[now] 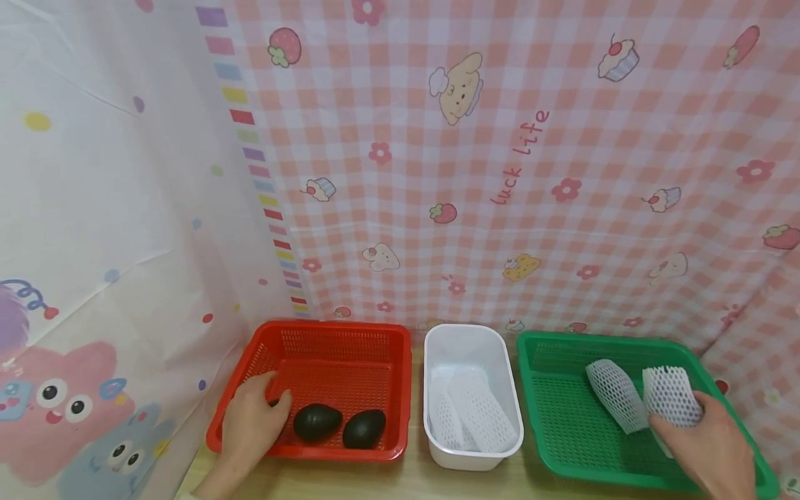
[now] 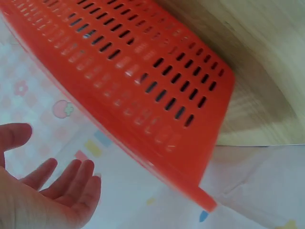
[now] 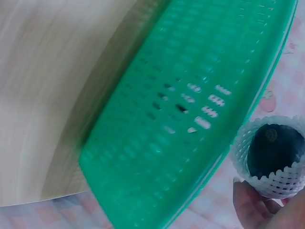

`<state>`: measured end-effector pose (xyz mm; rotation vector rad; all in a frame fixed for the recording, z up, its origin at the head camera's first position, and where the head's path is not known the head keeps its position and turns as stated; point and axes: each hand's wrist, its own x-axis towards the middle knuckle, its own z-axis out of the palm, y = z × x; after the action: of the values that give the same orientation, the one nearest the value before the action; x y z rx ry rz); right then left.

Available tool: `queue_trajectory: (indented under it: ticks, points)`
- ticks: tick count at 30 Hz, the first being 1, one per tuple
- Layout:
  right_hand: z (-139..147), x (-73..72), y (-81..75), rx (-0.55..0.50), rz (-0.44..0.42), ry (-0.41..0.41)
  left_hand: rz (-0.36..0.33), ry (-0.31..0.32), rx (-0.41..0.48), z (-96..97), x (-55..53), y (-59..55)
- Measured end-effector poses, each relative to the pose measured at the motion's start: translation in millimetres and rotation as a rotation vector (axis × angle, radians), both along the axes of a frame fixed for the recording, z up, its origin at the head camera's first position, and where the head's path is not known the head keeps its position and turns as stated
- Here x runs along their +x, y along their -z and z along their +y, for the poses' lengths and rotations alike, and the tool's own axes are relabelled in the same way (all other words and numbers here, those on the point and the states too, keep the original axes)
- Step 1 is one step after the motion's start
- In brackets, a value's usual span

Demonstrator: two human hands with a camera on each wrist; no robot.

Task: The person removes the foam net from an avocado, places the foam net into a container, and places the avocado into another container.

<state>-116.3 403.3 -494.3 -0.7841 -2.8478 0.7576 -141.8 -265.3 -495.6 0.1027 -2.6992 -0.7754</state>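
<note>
One avocado (image 3: 274, 152) netted, others bare

My right hand (image 1: 715, 437) is curled firmly round a net (image 1: 667, 396) with the avocado inside, over the right part of the green basket (image 1: 565, 417). A second net (image 1: 615, 394) lies just beside it in the basket; I can't be sure what fills it. Two bare avocados (image 1: 317, 422) rest in the red basket (image 1: 337, 378), and a dark shape (image 1: 273, 403), probably a third, shows at my left hand (image 1: 253, 420). That hand is loosely bent, thumb apart; I can't tell whether it touches the shape. Spare nets (image 1: 484, 413) lie in the white tub (image 1: 465, 344), so I'd judge the netting partway along, with the bare ones left.

The held avocado's scarred end shows at the net's mouth. Seen from above, its long axis seems tilted, mouth away from me, lower end hidden. The second net slants from far left to near right.
</note>
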Motion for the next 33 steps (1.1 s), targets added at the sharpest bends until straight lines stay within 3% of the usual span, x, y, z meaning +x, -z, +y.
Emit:
queue_trajectory:
  ticks: [6, 14, 24, 33]
  points:
    - [-21, 6.0, -6.6, -0.067, -0.013, 0.016, 0.091, 0.03, -0.032, 17.4, 10.4, -4.2]
    - [-38, 15.1, -12.6, -0.075, 0.03, -0.051, 0.249, 0.079, -0.048, 33.1, 18.8, -0.1]
    - [-67, 24.7, -18.3, -0.113, 0.037, -0.081, 0.27, 0.121, 0.011, 48.3, 26.8, -2.6]
    - [-103, 38.7, -9.9, -0.09, 0.175, -0.11, 0.23, 0.157, 0.055, 67.8, 33.8, -4.7]
